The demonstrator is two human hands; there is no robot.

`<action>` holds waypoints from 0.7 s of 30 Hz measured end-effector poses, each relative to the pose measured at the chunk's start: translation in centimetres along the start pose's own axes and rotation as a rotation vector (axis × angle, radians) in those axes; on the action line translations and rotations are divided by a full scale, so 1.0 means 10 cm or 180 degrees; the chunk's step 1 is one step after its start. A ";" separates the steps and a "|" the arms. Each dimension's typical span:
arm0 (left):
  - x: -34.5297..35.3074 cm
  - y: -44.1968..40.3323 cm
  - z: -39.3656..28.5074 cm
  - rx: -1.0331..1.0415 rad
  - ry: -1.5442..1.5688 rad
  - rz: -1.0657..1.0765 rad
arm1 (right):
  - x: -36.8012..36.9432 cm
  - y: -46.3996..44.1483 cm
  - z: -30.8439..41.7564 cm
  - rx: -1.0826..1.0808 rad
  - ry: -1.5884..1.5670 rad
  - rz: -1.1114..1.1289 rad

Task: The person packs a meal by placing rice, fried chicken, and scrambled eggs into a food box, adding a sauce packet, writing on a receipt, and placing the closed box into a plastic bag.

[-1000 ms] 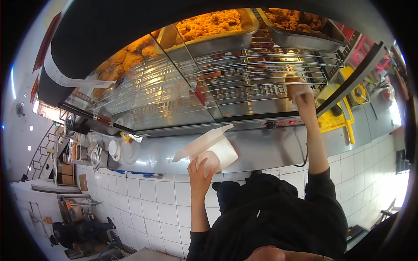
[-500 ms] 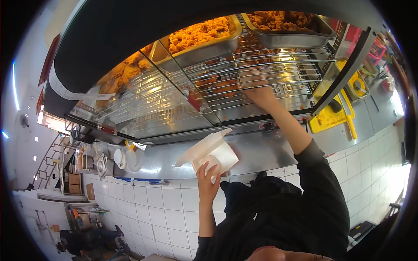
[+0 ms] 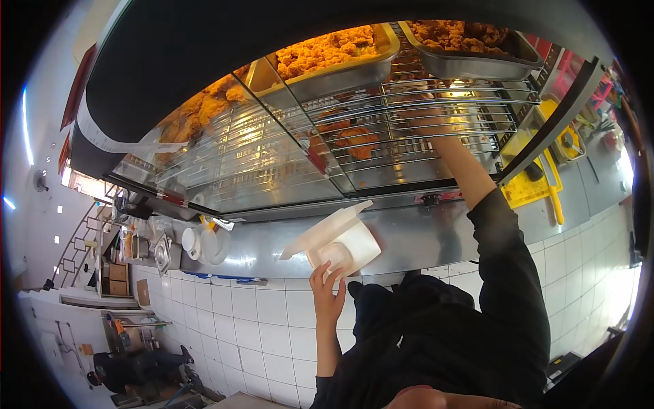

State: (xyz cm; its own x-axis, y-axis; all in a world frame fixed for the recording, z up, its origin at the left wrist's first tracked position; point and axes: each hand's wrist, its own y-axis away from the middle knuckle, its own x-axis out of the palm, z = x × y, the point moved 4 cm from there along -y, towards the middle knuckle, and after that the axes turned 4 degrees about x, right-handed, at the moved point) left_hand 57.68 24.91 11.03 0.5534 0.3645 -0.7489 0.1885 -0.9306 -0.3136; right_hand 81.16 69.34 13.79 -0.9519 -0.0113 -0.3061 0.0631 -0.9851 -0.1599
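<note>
On the metal desk point(image 3: 266, 253), the white box point(image 3: 364, 244) lies open with a pale round item point(image 3: 335, 256) inside; no browned food shows in it. The left hand point(image 3: 328, 296) touches its near edge, fingers spread. The right hand point(image 3: 426, 117) reaches among the rack's wires point(image 3: 504, 103), its fingers too obscured to tell, near browned pieces point(image 3: 357, 141).

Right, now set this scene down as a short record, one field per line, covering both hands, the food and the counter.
left hand: fingertips at the near edge of the open white box
right hand: inside the display cabinet, behind rack wires; grip unclear
box contents: a round, pale item
food: fried pieces heaped in metal trays
counter: metal, under the box
right side: yellow board
</note>
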 end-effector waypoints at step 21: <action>0.20 -0.16 0.01 0.0095 0.0056 0.0125 | -0.49 0.22 0.14 0.0398 -0.2578 0.0210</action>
State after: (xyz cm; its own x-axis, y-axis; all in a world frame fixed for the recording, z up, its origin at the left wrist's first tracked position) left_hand 58.36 27.08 9.98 0.5741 0.3268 -0.7507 0.1423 -0.9428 -0.3016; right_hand 85.54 66.96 16.27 -0.8718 -0.1430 0.4686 0.1381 -0.9894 -0.0450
